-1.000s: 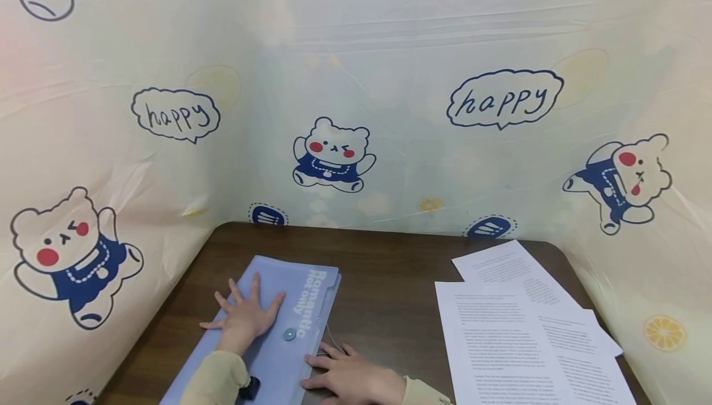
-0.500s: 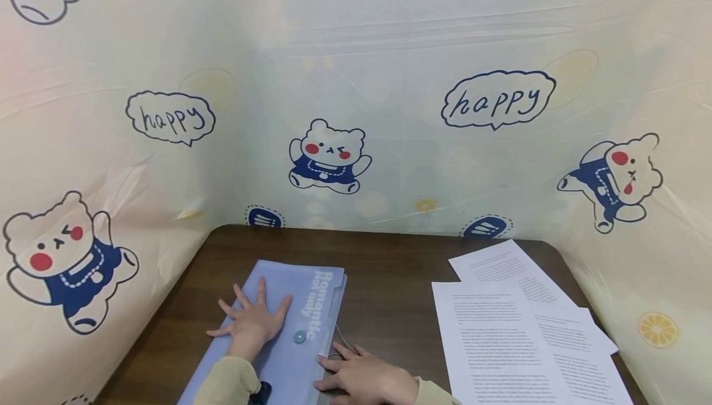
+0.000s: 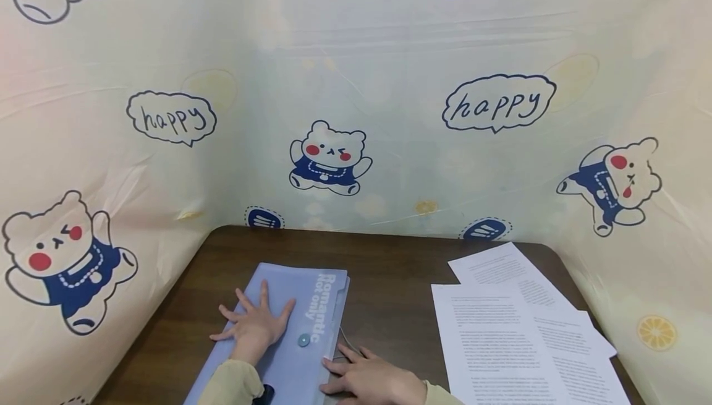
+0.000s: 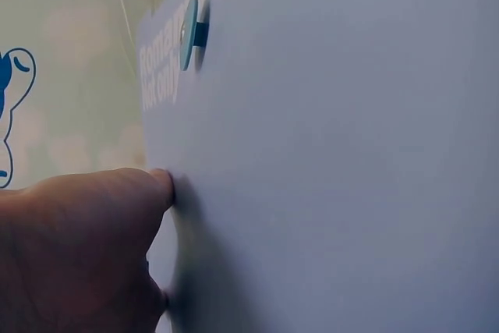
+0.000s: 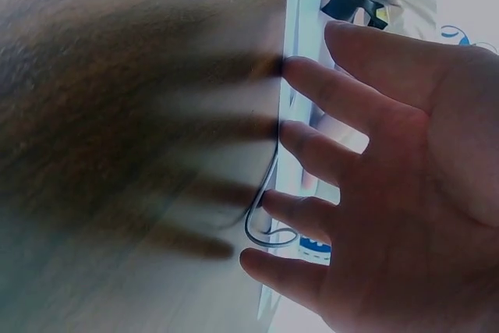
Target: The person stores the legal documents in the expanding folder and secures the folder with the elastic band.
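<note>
A blue-purple document folder [image 3: 289, 290] lies closed on the left part of the table, with "Romantic Not only" printed in white near its right edge. My left hand [image 3: 257, 328] rests on its cover with fingers spread; the left wrist view shows the thumb [image 4: 117, 193] against the cover. Close to the thumb is a round teal button [image 3: 303, 340]. My right hand [image 3: 378, 377] lies at the folder's right edge, fingers extended, some fingertips touching that edge in the right wrist view. A thin grey string [image 5: 248, 224] loops out beside those fingertips. The folder's near end is cut off.
Several printed sheets [image 3: 489, 331] overlap on the right side of the dark wooden table [image 3: 400, 256]. Patterned cloth [image 3: 400, 164] with bears and "happy" bubbles walls in the table's back and sides.
The folder has slid slightly to the right across the table, both hands moving along with it. Most of that shift came in the earlier half second. The sheets stay where they were.
</note>
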The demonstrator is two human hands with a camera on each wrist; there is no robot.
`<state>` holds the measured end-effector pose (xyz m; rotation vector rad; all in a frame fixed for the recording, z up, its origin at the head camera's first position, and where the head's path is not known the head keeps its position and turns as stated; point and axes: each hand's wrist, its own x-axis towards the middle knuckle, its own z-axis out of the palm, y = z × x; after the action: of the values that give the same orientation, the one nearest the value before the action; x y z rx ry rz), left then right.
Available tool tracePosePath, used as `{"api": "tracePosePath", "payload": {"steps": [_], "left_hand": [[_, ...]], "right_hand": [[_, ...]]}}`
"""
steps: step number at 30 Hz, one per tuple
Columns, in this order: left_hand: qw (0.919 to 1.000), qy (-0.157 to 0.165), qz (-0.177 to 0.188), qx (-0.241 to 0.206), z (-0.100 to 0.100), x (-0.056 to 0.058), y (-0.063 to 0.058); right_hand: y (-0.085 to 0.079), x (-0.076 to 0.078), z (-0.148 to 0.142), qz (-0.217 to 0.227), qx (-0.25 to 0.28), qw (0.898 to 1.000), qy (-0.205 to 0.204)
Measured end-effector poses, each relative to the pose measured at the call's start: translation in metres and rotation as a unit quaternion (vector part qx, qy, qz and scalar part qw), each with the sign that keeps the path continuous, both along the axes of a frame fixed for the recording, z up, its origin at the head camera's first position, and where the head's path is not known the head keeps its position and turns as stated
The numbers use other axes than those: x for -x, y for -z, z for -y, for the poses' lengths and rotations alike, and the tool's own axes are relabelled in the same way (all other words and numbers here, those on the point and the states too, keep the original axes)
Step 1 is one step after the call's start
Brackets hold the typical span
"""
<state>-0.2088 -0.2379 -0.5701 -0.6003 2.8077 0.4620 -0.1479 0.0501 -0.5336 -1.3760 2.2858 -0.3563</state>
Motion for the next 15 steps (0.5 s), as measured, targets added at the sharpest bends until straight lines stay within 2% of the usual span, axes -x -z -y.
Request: {"api": "tracePosePath", "payload": {"steps": [15], "left_hand": [[0.9999, -0.001, 0.002, 0.012, -0.0089, -0.0027, 0.0003]], "right_hand": [[-0.0005, -0.0043, -0.0087, 0.009, 0.003, 1.0, 0.013]]}}
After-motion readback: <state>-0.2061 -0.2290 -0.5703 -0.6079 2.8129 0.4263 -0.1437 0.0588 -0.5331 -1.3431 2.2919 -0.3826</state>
